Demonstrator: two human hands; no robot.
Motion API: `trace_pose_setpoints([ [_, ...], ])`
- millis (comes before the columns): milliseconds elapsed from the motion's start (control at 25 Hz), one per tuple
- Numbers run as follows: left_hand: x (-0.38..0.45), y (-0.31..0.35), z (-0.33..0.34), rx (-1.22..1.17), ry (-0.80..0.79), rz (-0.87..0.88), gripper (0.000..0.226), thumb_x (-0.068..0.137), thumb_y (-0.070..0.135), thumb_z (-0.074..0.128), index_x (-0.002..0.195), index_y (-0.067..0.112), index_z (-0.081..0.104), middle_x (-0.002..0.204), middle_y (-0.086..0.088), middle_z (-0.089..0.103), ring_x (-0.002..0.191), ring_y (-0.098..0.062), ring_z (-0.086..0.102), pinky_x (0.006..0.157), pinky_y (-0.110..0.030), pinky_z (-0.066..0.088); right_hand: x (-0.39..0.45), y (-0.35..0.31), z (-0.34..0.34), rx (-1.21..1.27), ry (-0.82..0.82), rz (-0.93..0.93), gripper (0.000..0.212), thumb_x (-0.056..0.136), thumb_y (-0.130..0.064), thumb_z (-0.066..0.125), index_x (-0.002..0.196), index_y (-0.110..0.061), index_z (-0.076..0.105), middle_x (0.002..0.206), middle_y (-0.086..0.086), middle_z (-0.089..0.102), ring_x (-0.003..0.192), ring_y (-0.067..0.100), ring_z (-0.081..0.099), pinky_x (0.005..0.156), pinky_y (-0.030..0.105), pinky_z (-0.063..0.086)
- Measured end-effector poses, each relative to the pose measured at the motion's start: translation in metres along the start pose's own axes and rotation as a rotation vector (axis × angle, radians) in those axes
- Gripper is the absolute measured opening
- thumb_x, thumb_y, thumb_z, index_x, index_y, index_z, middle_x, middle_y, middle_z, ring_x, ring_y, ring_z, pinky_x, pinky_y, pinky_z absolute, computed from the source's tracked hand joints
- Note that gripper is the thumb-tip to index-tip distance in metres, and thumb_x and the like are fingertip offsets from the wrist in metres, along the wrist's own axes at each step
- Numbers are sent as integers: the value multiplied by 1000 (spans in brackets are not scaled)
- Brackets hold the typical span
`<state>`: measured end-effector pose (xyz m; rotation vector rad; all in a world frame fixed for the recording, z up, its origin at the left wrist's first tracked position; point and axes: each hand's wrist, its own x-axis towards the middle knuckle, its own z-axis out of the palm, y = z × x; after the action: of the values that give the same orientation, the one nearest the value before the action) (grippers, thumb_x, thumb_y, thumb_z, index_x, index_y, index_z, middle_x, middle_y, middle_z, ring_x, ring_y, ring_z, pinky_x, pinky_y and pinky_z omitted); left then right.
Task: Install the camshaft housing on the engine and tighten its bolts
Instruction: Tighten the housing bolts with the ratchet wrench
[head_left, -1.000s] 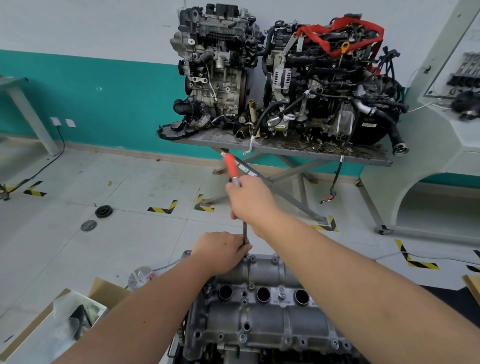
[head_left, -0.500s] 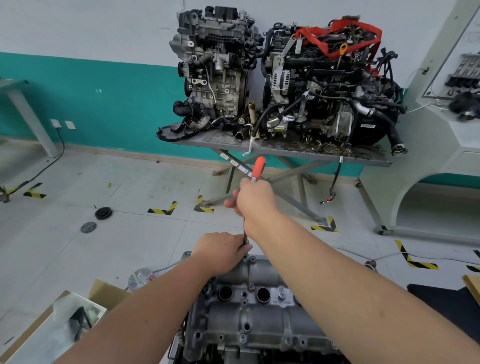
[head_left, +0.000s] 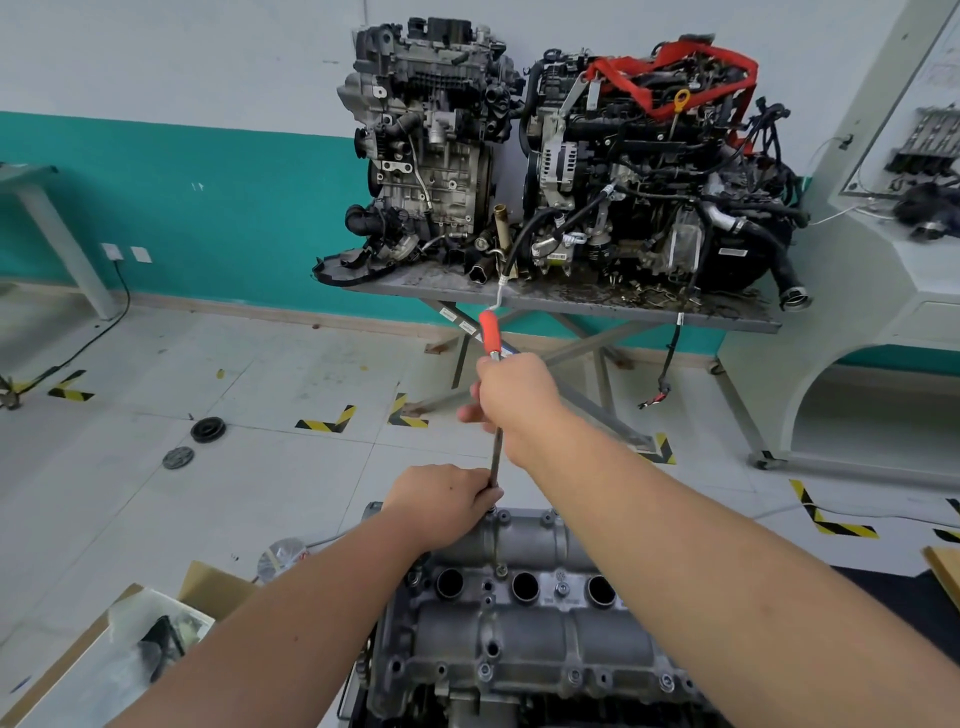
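Behind housing (head_left: 519, 613): 2 engines (head_left: 571, 171) on table (head_left: 727, 319).

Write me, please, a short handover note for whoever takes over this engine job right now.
Right hand: grips the ratchet handle, below its red end.
Left hand: holds the ratchet's lower end at the far left corner of the housing.
Housing: seated on the engine, with bolts in along the far edge and the near edge.
Done: housing placed, bolts fitted.
Left: finish this corner bolt, then go round the others; how tight each one is cannot be told from here.
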<state>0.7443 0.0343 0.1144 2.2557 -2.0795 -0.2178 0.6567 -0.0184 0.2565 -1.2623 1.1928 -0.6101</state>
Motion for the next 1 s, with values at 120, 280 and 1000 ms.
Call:
trace_pose_setpoints([
  [120,1,-2,0,18,-5,-2,35,103,57,24,86,31,41,88,2,66,82,-24,64,61,-34,38,-2,0,-6,-829,-109,-471,21,106,-32,38,99,-17,52,78,1,62,63,19,66,49,34,43],
  [280,1,0,1,74,-3,3,44,103,56,23,102,29,57,96,2,68,88,-25,65,63,-35,39,-1,4,-19,-1521,-294,-964,27,106,-47,32,96,-25,44,79,-3,52,67,23,48,55,34,32],
  [1000,1,-2,2,59,-10,2,44,102,57,23,105,30,58,92,3,68,83,-23,63,61,-34,38,-1,0,-17,-538,-116,-274,27,107,-31,37,107,-10,55,75,5,66,63,24,67,59,29,51],
])
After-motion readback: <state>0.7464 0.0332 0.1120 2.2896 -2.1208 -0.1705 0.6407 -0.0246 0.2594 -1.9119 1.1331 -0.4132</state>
